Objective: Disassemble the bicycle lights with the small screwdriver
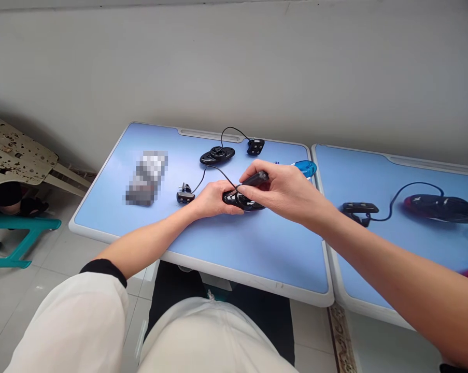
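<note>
My left hand (214,199) is closed around the left end of a glossy black oval bike light (253,205), held on the blue table. In my right hand (286,189) is a dark, thick-handled tool (257,178), which slants down to the top of the light. Its tip is hidden by my fingers, so its kind is unclear. A thin black cable arches from the light to a small clamp-on control (185,196) left of my left hand. Behind my hands lies a second black oval light (217,154), wired to a control with several buttons (255,147).
A blurred-out item (147,177) lies on the table's left side. A transparent blue object (306,168) sits beyond my right hand. On the adjoining right table (358,259) rest another wired light (439,208) and its control (360,210). A teal stool (27,233) stands at left.
</note>
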Motion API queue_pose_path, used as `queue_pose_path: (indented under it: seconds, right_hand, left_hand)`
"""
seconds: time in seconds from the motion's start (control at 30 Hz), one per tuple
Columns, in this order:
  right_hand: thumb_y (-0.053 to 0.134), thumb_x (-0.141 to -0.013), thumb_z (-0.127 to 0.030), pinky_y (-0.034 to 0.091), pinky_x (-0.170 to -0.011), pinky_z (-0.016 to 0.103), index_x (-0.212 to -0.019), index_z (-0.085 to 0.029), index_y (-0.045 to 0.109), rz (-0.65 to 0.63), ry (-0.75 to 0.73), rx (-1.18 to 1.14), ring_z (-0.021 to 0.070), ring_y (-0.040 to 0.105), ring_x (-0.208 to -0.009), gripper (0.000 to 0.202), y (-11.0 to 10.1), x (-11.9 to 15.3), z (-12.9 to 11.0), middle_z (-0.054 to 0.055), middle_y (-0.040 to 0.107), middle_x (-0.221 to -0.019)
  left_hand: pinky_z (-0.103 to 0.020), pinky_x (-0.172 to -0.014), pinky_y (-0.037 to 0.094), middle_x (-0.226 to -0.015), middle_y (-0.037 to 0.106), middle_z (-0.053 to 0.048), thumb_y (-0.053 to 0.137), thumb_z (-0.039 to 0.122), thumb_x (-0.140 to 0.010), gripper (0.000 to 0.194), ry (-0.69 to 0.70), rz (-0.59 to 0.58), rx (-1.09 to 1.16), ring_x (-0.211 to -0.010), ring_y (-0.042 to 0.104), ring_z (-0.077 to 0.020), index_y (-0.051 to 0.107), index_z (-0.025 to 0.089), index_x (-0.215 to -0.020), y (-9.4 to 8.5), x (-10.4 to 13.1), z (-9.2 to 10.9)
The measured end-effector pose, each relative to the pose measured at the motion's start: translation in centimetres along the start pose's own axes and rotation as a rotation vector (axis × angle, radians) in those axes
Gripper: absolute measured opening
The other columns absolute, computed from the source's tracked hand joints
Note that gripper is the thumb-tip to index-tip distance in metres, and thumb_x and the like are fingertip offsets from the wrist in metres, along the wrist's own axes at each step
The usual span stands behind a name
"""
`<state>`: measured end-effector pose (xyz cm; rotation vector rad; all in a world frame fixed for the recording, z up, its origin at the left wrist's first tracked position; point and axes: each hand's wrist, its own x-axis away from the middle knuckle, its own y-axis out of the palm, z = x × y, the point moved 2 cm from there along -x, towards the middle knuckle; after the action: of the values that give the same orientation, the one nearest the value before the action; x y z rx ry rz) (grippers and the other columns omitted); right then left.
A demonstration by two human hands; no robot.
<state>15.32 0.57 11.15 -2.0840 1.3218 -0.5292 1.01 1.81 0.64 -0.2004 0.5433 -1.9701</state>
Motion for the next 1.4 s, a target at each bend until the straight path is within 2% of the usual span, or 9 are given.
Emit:
queue_pose_path:
  seconds: [0.47, 0.53, 0.67, 0.8, 0.87, 1.03, 1.17, 1.27, 1.4]
  right_hand:
    - [0.057, -0.068, -0.019, 0.032, -0.051, 0.026, -0.072, -0.020, 0.057, -0.106, 0.018, 0.097, 0.0122, 0.048, -0.054, 0.005, -0.2, -1.8, -0.8, -0.002, 0.057, -0.060]
    - [0.059, -0.070, -0.021, 0.031, -0.052, 0.026, -0.072, -0.020, 0.056, -0.142, -0.004, 0.114, 0.0119, 0.047, -0.055, 0.004, 0.0, -2.0, -1.1, -0.003, 0.056, -0.060]
    - [0.061, -0.077, -0.029, 0.026, -0.053, 0.027, -0.065, -0.020, 0.050, -0.141, -0.022, 0.225, 0.0112, 0.040, -0.055, 0.019, 0.7, -2.6, -1.7, -0.003, 0.049, -0.056]
    - [0.060, -0.077, -0.024, 0.025, -0.053, 0.026, -0.075, -0.021, 0.048, -0.079, 0.039, 0.303, 0.0124, 0.041, -0.056, 0.013, 0.7, -3.2, -1.7, -0.004, 0.048, -0.058]
    - [0.059, -0.074, -0.020, 0.026, -0.053, 0.026, -0.078, -0.021, 0.049, -0.101, 0.017, 0.287, 0.0126, 0.043, -0.058, 0.011, 0.4, -3.4, -1.6, -0.003, 0.051, -0.063]
    - [0.060, -0.070, -0.017, 0.028, -0.056, 0.025, -0.078, -0.020, 0.053, -0.299, -0.091, 0.253, 0.0121, 0.048, -0.064, 0.011, 0.2, -3.5, -1.8, -0.001, 0.057, -0.075]
    - [0.058, -0.082, -0.036, 0.025, -0.055, 0.026, -0.076, -0.020, 0.051, -0.224, -0.094, 0.440, 0.0129, 0.044, -0.060, 0.019, 0.6, -3.3, -2.4, -0.001, 0.051, -0.065]
    - [0.057, -0.083, -0.033, 0.022, -0.055, 0.026, -0.084, -0.020, 0.050, -0.160, -0.060, 0.514, 0.0123, 0.040, -0.056, 0.015, 0.6, -3.2, -2.4, -0.003, 0.049, -0.062]
    - [0.054, -0.079, -0.015, 0.023, -0.056, 0.025, -0.086, -0.020, 0.049, -0.246, -0.151, 0.450, 0.0107, 0.041, -0.058, 0.010, 0.1, -2.9, -2.4, -0.002, 0.053, -0.070]
  left_hand:
    - [-0.032, -0.073, 0.049, -0.081, 0.064, -0.002, 0.078, 0.035, -0.060, 0.030, -0.019, -0.038, -0.036, -0.080, 0.061, -0.0207, 0.065, 0.015, -0.077, 0.0, -0.1, -0.2]
    - [-0.033, -0.079, 0.049, -0.090, 0.066, -0.003, 0.078, 0.032, -0.062, 0.033, -0.011, -0.046, 0.016, -0.090, 0.062, -0.0227, 0.066, 0.015, -0.087, 0.0, -0.1, -0.2]
    - [-0.035, -0.089, 0.049, -0.108, 0.066, -0.005, 0.079, 0.030, -0.062, 0.053, 0.031, -0.012, 0.085, -0.107, 0.059, -0.0260, 0.062, 0.016, -0.110, 0.0, -0.1, -0.1]
    - [-0.033, -0.072, 0.050, -0.080, 0.064, -0.002, 0.078, 0.035, -0.061, 0.030, -0.057, -0.056, 0.039, -0.083, 0.061, -0.0220, 0.064, 0.014, -0.078, 0.0, -0.1, -0.1]
    - [-0.032, -0.067, 0.048, -0.073, 0.060, 0.000, 0.079, 0.036, -0.060, 0.030, -0.086, -0.062, 0.027, -0.074, 0.059, -0.0192, 0.062, 0.014, -0.072, 0.0, -0.1, -0.1]
    - [-0.032, -0.073, 0.049, -0.086, 0.065, -0.003, 0.079, 0.031, -0.059, 0.034, -0.050, -0.050, 0.036, -0.086, 0.061, -0.0226, 0.065, 0.013, -0.085, -0.1, -0.2, 0.0]
    - [-0.034, -0.086, 0.048, -0.107, 0.065, -0.008, 0.082, 0.029, -0.057, 0.056, 0.010, 0.020, 0.035, -0.105, 0.058, -0.0263, 0.061, 0.014, -0.107, -0.2, -0.3, 0.2]
    - [-0.033, -0.078, 0.049, -0.095, 0.065, -0.006, 0.081, 0.031, -0.059, 0.046, -0.028, -0.007, 0.027, -0.096, 0.060, -0.0247, 0.062, 0.014, -0.097, -0.1, -0.3, -0.1]
    - [-0.030, -0.067, 0.047, -0.073, 0.061, -0.001, 0.079, 0.033, -0.061, 0.029, -0.090, -0.062, 0.011, -0.077, 0.059, -0.0197, 0.062, 0.014, -0.075, -0.1, -0.2, -0.2]
